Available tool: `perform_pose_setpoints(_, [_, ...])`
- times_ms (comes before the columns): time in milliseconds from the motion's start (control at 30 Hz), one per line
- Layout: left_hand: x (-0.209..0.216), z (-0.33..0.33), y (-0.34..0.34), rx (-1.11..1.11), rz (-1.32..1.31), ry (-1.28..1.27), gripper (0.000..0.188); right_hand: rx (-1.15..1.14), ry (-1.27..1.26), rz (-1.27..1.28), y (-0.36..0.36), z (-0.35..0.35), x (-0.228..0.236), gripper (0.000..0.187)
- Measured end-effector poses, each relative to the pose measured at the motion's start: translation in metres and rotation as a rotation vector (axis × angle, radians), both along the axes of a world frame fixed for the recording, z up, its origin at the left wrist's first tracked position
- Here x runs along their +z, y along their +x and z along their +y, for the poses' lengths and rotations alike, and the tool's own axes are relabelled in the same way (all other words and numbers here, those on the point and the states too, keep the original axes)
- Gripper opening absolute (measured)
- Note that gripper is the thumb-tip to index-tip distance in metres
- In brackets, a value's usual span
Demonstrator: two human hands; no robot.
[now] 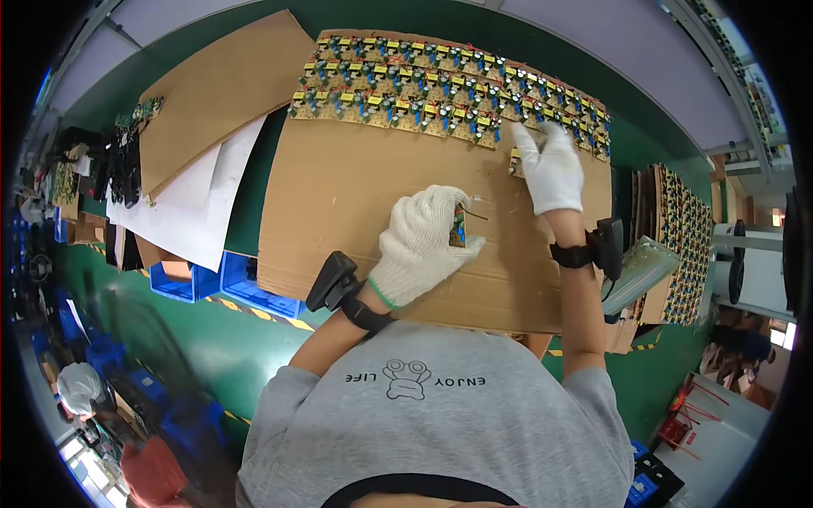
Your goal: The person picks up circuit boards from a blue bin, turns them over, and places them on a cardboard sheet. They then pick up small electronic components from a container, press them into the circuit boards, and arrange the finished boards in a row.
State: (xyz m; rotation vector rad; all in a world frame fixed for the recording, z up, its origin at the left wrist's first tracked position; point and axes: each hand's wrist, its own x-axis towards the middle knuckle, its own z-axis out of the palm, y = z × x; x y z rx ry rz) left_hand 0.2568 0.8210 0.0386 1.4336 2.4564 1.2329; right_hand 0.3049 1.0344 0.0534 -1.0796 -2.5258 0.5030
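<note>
My left hand [421,245], in a cream knitted glove, is closed around a small circuit board [458,227] above the near half of a cardboard sheet [339,195]. The fingers hide much of that board, and a thin dark wire sticks out to its right. Farther off to the right, my right hand [555,169] wears a white glove. Its thumb and fingers are spread apart at the near edge of the rows of circuit boards [406,80]. Beside its thumb side lies another small board [515,162], partly covered by the hand.
Left of the sheet, a brown cardboard piece [220,93] overlaps white sheets [182,224]. Blue bins [182,284] stand below them. To the right are more boards on stacked cardboard [682,245] and a clear plastic bag [644,275]. Co-workers [152,474] appear at lower left.
</note>
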Motion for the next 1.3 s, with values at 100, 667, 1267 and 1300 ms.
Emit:
perform_pose_setpoints(100, [-0.001,-0.001,0.0,0.018,-0.022,0.008,0.044,-0.11,0.19,0.048,0.007,-0.004,0.013,0.066])
perform_pose_setpoints(667, [-0.002,0.0,0.005,0.024,-0.016,-0.052,0.047,0.305,0.033,0.01,0.002,0.017,-0.004,0.051])
perform_pose_setpoints(1267, [-0.017,-0.001,0.001,0.047,-0.257,0.004,0.116,0.438,-0.718,-0.017,0.027,-0.081,0.031,0.039])
perform_pose_setpoints(1300, [-0.012,-0.002,0.002,0.056,-0.269,0.036,0.117,0.44,-0.716,-0.021,0.029,-0.077,0.028,0.039])
